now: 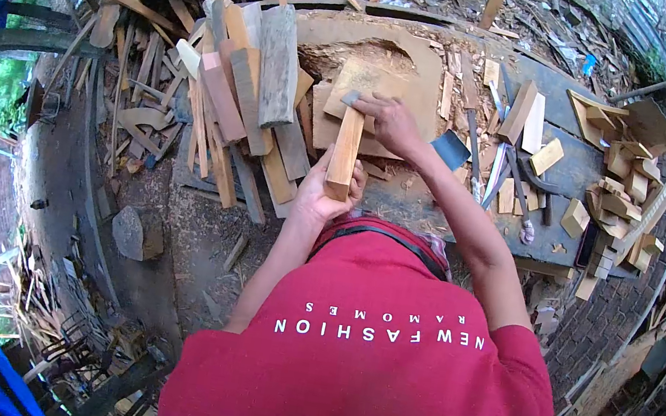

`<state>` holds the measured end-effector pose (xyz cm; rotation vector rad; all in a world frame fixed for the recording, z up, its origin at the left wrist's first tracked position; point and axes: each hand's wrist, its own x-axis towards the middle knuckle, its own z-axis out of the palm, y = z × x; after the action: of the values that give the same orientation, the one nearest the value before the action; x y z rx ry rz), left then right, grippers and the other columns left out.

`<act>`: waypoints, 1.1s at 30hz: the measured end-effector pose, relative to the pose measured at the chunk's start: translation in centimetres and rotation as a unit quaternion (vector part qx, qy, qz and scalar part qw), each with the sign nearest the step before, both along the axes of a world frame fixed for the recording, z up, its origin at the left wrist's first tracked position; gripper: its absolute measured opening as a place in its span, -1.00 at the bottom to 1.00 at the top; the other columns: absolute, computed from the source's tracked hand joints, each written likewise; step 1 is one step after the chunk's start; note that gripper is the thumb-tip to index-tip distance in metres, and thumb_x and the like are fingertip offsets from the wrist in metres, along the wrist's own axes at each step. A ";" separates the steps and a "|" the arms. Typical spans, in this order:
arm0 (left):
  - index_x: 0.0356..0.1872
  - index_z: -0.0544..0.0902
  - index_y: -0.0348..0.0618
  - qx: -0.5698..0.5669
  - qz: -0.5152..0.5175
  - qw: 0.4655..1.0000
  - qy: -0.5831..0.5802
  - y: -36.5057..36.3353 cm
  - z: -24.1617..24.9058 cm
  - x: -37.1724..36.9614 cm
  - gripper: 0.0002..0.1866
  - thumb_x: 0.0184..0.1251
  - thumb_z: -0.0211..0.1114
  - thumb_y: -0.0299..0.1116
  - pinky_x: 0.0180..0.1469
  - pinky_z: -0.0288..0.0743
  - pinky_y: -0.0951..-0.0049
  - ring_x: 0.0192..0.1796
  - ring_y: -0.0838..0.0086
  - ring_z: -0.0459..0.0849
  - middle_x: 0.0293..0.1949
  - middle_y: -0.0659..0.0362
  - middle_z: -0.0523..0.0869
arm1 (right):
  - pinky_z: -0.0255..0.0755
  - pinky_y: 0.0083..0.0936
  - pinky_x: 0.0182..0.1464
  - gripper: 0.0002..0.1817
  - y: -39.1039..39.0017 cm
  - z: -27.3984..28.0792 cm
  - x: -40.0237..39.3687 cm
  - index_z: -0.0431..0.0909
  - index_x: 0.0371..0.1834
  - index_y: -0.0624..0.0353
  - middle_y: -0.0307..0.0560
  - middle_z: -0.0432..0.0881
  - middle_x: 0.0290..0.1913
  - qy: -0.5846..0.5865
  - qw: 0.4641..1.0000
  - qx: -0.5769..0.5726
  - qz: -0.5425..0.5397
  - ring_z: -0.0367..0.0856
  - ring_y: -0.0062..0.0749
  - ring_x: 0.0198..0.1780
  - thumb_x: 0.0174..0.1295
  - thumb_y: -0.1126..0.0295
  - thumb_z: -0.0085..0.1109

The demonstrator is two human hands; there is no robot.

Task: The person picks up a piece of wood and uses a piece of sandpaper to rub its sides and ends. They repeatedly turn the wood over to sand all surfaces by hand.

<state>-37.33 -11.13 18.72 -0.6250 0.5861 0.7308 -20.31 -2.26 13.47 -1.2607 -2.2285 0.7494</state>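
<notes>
A squared wooden block points away from me, its near end in my left hand, fingers wrapped round its sides. Over the far end, my right hand pinches a small grey piece that looks like folded sandpaper, pressed against the wood. Beneath the far end lies a flat wooden board, resting on a larger worn slab with a gouged hollow. Just right of my right wrist is a dark blue-grey sheet.
Long wood offcuts lean in a heap left of my hands. To the right lie hand tools, a curved dark tool and loose blocks. More cut blocks pile at the bench's right end. A stone-like lump sits lower left.
</notes>
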 end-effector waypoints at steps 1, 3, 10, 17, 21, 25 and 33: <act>-0.19 0.53 -0.19 -0.002 -0.001 1.000 0.002 0.1 0.2 0.0 -0.56 0.25 0.18 0.04 -0.40 0.49 0.46 -0.33 0.37 0.56 -0.33 0.15 0.57 | 0.33 -0.27 0.11 -0.42 -0.1 -0.2 -0.3 0.53 0.10 -0.03 -0.09 0.52 0.16 -0.009 0.999 0.030 0.016 0.45 -0.18 0.20 -0.13 0.54 0.10; -0.19 0.53 -0.18 -0.005 -0.006 1.000 0.001 0.1 0.0 -0.1 -0.57 0.26 0.16 0.04 -0.40 0.49 0.46 -0.33 0.37 0.56 -0.31 0.14 0.58 | 0.29 -0.21 0.15 -0.40 -1.6 2.3 -0.5 0.50 0.14 -0.04 -0.10 0.49 0.19 0.041 0.998 -0.014 0.051 0.41 -0.20 0.24 -0.12 0.49 0.17; -0.05 0.49 -0.08 0.099 -0.045 0.990 0.092 -0.5 -0.8 0.1 -0.67 0.36 0.04 -0.08 -0.15 0.63 0.22 -0.19 0.33 0.64 -0.22 0.14 0.62 | 0.19 -0.13 0.29 -0.43 -9.5 9.7 0.8 0.48 0.16 0.00 -0.08 0.45 0.23 0.092 0.984 0.009 0.150 0.33 -0.18 0.31 -0.06 0.51 0.17; -0.04 0.48 -0.16 0.026 0.004 1.000 -0.008 -0.6 -0.4 -0.3 -0.60 0.31 0.12 -0.06 -0.36 0.50 0.42 -0.29 0.39 0.55 -0.26 0.10 0.54 | 0.21 -0.23 0.24 -0.41 -1.9 0.2 0.1 0.49 0.15 -0.09 -0.15 0.42 0.26 -0.006 0.995 0.055 0.077 0.35 -0.24 0.29 -0.07 0.53 0.11; -0.13 0.52 -0.14 0.019 -0.006 1.000 0.005 -0.1 0.5 0.1 -0.57 0.26 0.16 0.04 -0.36 0.45 0.47 -0.29 0.43 0.56 -0.30 0.18 0.56 | 0.37 -0.26 0.11 -0.40 2.4 -2.0 -0.3 0.51 0.13 -0.12 -0.09 0.51 0.16 -0.040 0.998 0.044 0.013 0.47 -0.16 0.16 -0.10 0.55 0.10; -0.14 0.52 -0.14 0.011 -0.002 1.000 -0.014 0.1 0.3 0.1 -0.59 0.27 0.16 0.01 -0.36 0.47 0.46 -0.30 0.43 0.56 -0.30 0.18 0.56 | 0.44 -0.29 0.09 -0.48 0.4 -1.1 -0.5 0.56 0.06 0.02 0.02 0.56 0.08 0.012 0.999 0.044 -0.003 0.51 -0.03 0.12 -0.09 0.56 0.10; -0.18 0.54 -0.06 -0.003 -0.005 0.991 0.137 -0.6 -0.4 0.7 -0.68 0.32 0.07 -0.04 -0.40 0.55 0.43 -0.32 0.39 0.62 -0.36 0.22 0.61 | 0.18 -0.18 0.31 -0.44 -8.9 8.2 1.2 0.52 0.12 0.01 -0.02 0.45 0.22 0.118 0.985 -0.008 0.125 0.35 -0.15 0.29 -0.08 0.49 0.13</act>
<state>-36.68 -11.71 18.29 -0.5309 0.8435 0.8111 -19.12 -11.20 21.70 -0.8568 -2.2084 0.9588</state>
